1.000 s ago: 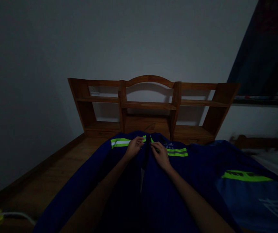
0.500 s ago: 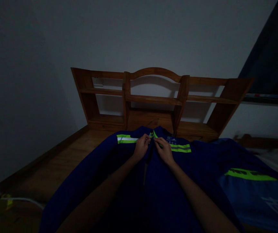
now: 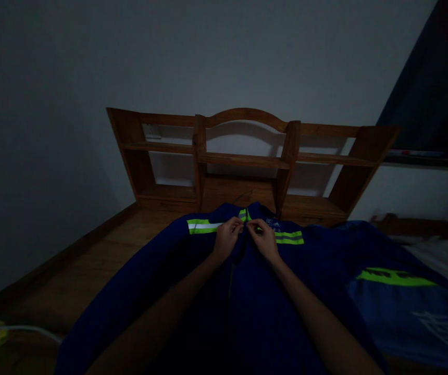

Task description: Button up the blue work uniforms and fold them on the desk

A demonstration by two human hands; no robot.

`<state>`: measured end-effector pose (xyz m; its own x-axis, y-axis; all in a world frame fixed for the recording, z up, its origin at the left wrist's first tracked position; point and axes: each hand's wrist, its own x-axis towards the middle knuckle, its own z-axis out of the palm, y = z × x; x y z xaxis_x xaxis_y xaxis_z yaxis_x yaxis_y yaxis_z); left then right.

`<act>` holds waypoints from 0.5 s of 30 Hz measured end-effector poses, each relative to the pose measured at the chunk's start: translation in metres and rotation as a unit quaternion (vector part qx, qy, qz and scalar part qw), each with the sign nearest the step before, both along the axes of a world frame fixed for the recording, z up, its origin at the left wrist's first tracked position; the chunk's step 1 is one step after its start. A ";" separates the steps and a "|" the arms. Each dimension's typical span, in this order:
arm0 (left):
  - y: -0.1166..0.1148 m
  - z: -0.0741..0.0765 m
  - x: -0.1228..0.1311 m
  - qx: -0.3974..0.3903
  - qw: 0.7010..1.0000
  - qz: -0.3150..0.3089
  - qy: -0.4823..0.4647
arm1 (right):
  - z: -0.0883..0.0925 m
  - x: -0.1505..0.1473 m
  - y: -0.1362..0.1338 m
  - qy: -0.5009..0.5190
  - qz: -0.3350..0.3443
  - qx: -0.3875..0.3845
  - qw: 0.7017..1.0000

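Note:
A dark blue jacket (image 3: 204,265) with yellow-green and grey reflective bands lies spread out in front of me, its collar at the far end. My left hand (image 3: 228,237) pinches the left front edge near the chest band. Close beside it, my right hand (image 3: 262,237) has thumb and forefinger pinched on the opposite front edge, just below the collar. The fingertips nearly meet at the front opening. What exactly lies between them is too small and dark to make out. Lower down, the opening shows as a thin line.
A wooden shelf unit (image 3: 243,159) stands against the wall behind the jacket. To the right lies another blue garment part (image 3: 407,312) with a yellow-green stripe and white lettering. A pale cable (image 3: 28,328) is at the lower left. A dark window or curtain (image 3: 431,88) fills the upper right.
Both hands stay at the collar opening, and the right fingers have curled slightly more. The two front edges lie closer together below the hands. The view has shifted slightly.

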<state>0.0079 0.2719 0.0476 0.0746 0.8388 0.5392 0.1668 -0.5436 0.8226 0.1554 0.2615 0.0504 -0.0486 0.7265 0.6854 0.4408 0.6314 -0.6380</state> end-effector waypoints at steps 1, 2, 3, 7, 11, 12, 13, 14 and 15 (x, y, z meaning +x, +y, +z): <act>0.001 -0.001 0.001 -0.022 0.999 -0.011 -0.029 | -0.001 0.001 0.002 0.001 0.002 -0.004 1.000; 0.003 -0.003 0.001 -0.049 0.997 -0.021 -0.058 | -0.002 0.002 0.004 0.000 0.004 -0.008 1.000; 0.005 -0.005 0.002 -0.082 0.992 -0.030 -0.089 | -0.004 0.003 0.006 -0.002 0.006 -0.014 1.000; 0.010 -0.007 0.002 -0.237 0.946 -0.066 -0.209 | -0.011 0.006 0.012 -0.016 0.011 -0.039 0.999; 0.010 -0.006 0.003 -0.292 0.926 -0.060 -0.232 | -0.013 0.007 0.012 -0.049 0.015 -0.035 0.998; 0.010 -0.006 0.004 -0.289 0.928 -0.056 -0.231 | -0.012 0.007 0.012 -0.060 0.015 -0.032 0.998; 0.009 -0.008 0.004 -0.283 0.930 -0.053 -0.230 | -0.012 0.007 0.011 -0.070 0.015 -0.028 0.997; 0.009 -0.009 0.005 -0.276 0.932 -0.051 -0.230 | -0.012 0.007 0.010 -0.079 0.015 -0.026 0.996; 0.009 -0.011 0.005 -0.271 0.933 -0.048 -0.232 | -0.012 0.007 0.010 -0.086 0.016 -0.025 0.996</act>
<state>0.0133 0.2813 0.0368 0.0284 0.9991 0.0312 -0.3033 -0.0211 0.9527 0.1620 0.2710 0.0388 -0.1854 0.7553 0.6286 0.5269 0.6163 -0.5852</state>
